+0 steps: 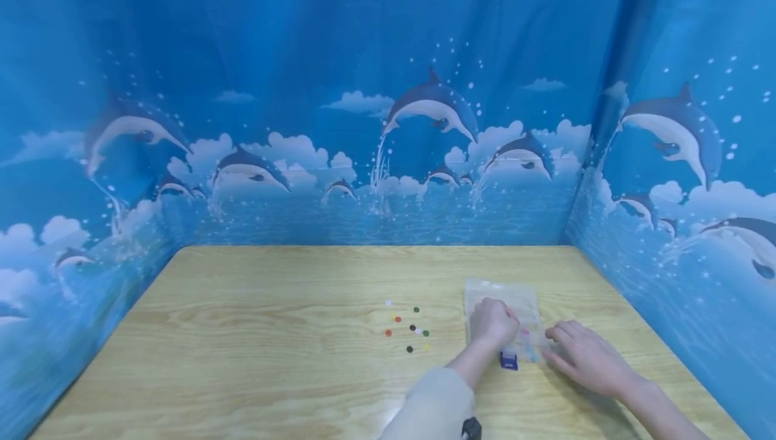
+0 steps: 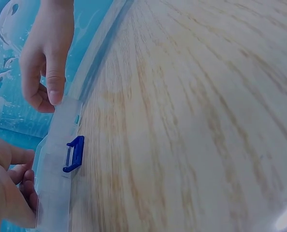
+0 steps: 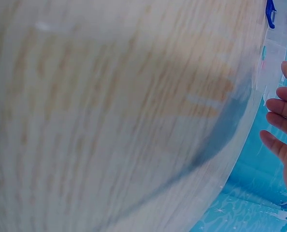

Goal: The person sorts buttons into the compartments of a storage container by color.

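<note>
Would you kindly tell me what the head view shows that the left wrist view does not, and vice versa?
Only the head view shows the small coloured discs scattered on the table to the left of the clear box, and the pale left sleeve.

Only the left wrist view shows the curled fingers of the left hand from the palm side, and the box's latch side from low down.

Both show the left hand, the right hand, the box, its blue latch, the table and the dolphin curtain.

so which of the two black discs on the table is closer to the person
The front black disc, lowest of the scattered discs in the head view; the back black disc lies farther off, right beside a white disc.
</note>
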The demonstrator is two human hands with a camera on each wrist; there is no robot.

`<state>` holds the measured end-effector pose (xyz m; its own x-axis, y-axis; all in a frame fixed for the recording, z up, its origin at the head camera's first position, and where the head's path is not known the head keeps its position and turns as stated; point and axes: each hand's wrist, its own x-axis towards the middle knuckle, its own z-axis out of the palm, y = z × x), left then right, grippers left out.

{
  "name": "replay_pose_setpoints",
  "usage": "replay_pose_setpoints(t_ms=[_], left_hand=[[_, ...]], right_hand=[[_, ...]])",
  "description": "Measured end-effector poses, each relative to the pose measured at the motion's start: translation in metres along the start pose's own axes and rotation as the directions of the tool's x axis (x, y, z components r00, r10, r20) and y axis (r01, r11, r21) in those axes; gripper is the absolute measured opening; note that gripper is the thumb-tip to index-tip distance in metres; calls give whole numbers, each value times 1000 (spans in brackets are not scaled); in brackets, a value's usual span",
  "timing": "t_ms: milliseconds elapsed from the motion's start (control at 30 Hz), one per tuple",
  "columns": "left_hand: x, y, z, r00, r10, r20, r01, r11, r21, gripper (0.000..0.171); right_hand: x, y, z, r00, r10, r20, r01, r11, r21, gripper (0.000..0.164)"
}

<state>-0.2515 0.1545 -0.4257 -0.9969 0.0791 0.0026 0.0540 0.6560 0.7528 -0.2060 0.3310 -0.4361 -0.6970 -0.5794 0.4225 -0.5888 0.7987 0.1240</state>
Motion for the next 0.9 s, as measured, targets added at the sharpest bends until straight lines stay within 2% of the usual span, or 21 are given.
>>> replay_pose_setpoints(t_ms=[167, 300, 500, 667, 900], left_hand=[[0, -2, -4, 1000, -13, 14, 14, 998, -69, 9], [-3, -3, -9, 1000, 7, 31, -3, 990, -140, 8], [-4, -3, -16, 998, -1, 63, 20, 953, -302, 6], [-3, -2, -24, 998, 33, 50, -15, 946, -324, 7], [0, -9, -39, 996, 53, 70, -22, 923, -385, 5]], right_hand=[[-1, 0, 1, 1000, 10, -4, -10, 1000, -2, 29], [-2, -1, 1, 1000, 10, -14, -11, 1000, -3, 29], [-1, -2, 0, 1000, 17, -9, -17, 1000, -2, 30], [-1, -1, 1, 1000, 13, -8, -13, 1000, -2, 29], [0, 1, 2, 1000, -2, -16, 2, 1000, -3, 30]])
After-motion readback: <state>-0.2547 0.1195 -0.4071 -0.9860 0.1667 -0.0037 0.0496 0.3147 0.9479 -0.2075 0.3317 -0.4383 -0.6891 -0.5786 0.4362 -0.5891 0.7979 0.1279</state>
